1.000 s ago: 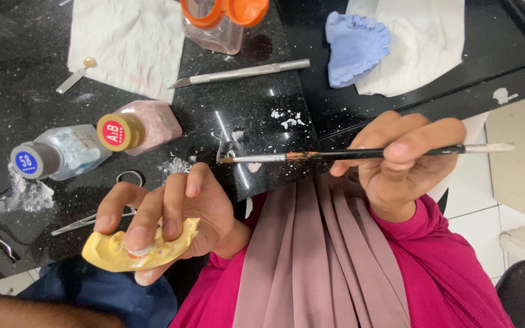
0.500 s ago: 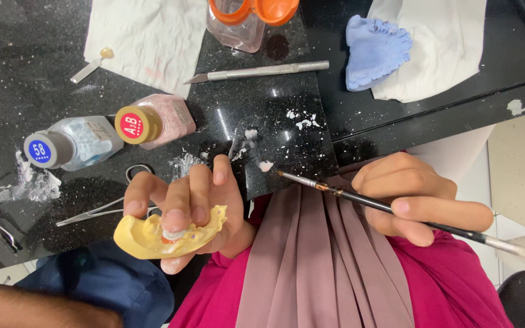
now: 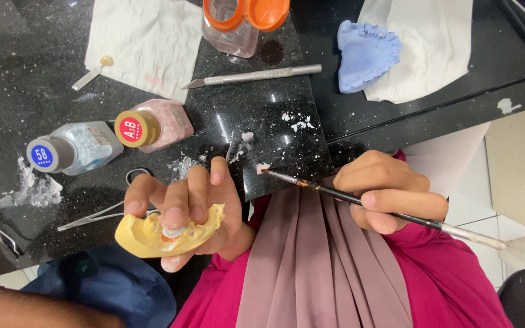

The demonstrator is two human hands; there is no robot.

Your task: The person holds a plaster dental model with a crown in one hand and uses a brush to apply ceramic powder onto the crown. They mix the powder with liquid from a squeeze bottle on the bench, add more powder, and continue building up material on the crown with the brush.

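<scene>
The left hand (image 3: pixel 183 206) is curled around a yellow dental cast (image 3: pixel 153 234), fingers over the top and thumb underneath, holding it just off the near edge of the black table (image 3: pixel 274 121); a small white and orange patch shows on the cast under the fingertips. The right hand (image 3: pixel 387 191) is closed in a pen-like grip on a thin brush (image 3: pixel 372 203), whose pale-loaded tip points toward the left hand and sits close beside its index finger, over the table edge. Beyond the left hand lie metal tweezers (image 3: pixel 101 212), partly hidden behind the fingers, and farther out two small bottles on their sides: a pink one with a gold cap (image 3: pixel 156 124) and a clear one with a blue-topped cap (image 3: pixel 74 152), just beside each other. White powder smears (image 3: pixel 34 188) spot the table near them. Farther from both hands lie a metal scalpel-like knife (image 3: pixel 253 76), a clear jar with an orange lid (image 3: pixel 244 21) and a white tissue (image 3: pixel 147 42). Beyond the right hand, a blue dental cast (image 3: pixel 366 54) rests on another white tissue (image 3: pixel 432 48). Another person's arm (image 3: pixel 25 310) shows near the left hand's outer side.
</scene>
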